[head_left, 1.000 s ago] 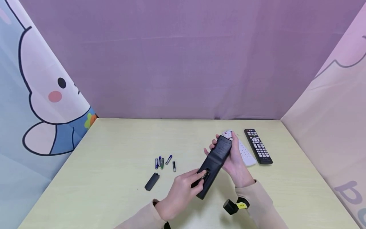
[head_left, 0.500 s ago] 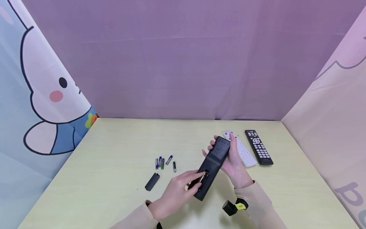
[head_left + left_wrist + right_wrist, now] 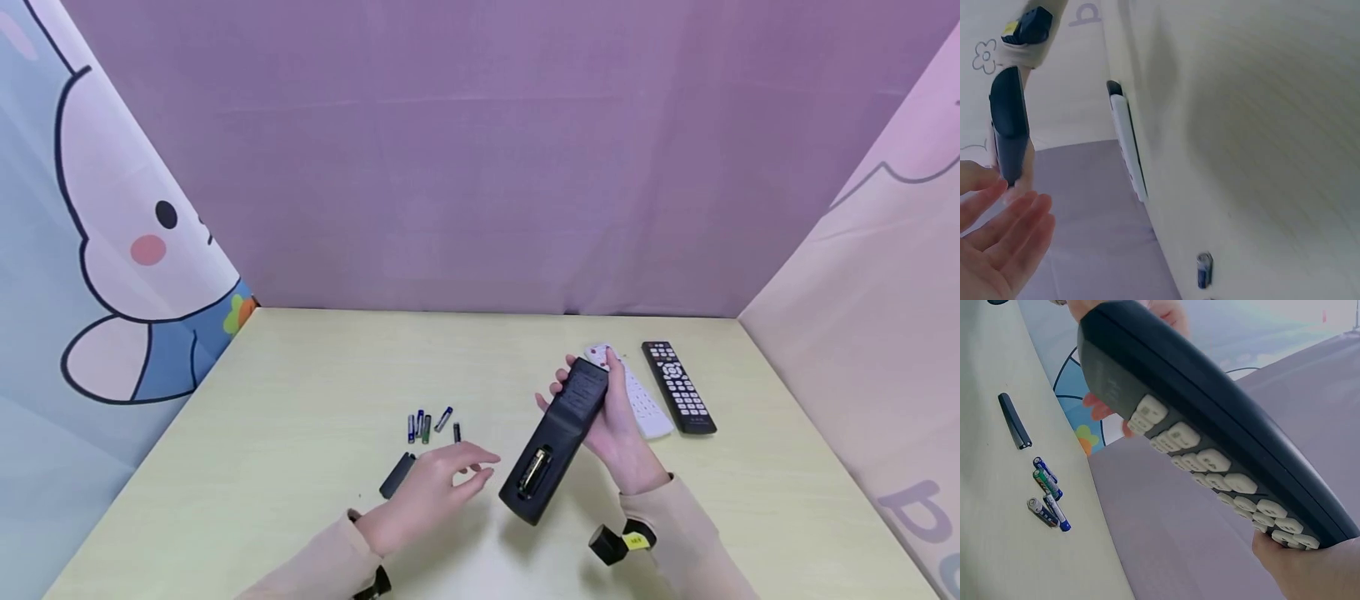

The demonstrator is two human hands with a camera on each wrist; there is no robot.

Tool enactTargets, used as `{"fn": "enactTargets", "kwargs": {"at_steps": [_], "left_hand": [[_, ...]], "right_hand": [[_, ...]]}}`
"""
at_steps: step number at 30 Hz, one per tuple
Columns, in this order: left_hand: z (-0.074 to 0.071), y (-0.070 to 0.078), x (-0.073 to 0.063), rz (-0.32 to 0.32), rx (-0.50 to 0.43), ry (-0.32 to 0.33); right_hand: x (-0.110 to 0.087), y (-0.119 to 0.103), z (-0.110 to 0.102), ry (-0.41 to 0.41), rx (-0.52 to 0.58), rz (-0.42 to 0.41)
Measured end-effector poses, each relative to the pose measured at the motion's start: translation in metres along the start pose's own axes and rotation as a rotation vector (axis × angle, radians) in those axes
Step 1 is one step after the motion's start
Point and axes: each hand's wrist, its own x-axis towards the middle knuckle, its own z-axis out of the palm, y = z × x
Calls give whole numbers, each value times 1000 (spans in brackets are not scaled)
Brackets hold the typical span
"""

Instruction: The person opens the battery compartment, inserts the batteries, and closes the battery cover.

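A black remote control (image 3: 558, 429), back side up and tilted, is held above the table by my right hand (image 3: 618, 429), which grips its upper part. In its uncovered battery compartment lies a battery (image 3: 535, 472). To the left of the remote is my left hand (image 3: 423, 498), fingers loosely bent and holding nothing. This hand partly covers the black battery cover (image 3: 395, 477) on the table in the head view. The right wrist view shows the remote's pale buttons (image 3: 1213, 460) on the side away from the head camera.
Several loose batteries (image 3: 427, 429) lie left of the middle of the table (image 3: 322, 375). At the right are a white remote control (image 3: 647, 406), partly behind the right hand, and another black remote control (image 3: 678, 386). Fabric walls enclose the table's back and sides.
My left hand has let go at the battery compartment and moved left, away from the remote. The battery now shows uncovered in the compartment. The right hand holds the remote nearly still.
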Motion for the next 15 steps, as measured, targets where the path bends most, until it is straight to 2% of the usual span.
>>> {"fn": "enactTargets", "kwargs": {"at_steps": [5,11,15], "left_hand": [[-9,-13,0,-86,42,-35],[-17,-33,4,-152,110,-51],[-21,-48,5,-184,104,-68]], "right_hand": [[-1,-1,1,21,1,-8],[-3,-3,0,3,-8,-11],[-3,-4,-1,-13,-4,-9]]}}
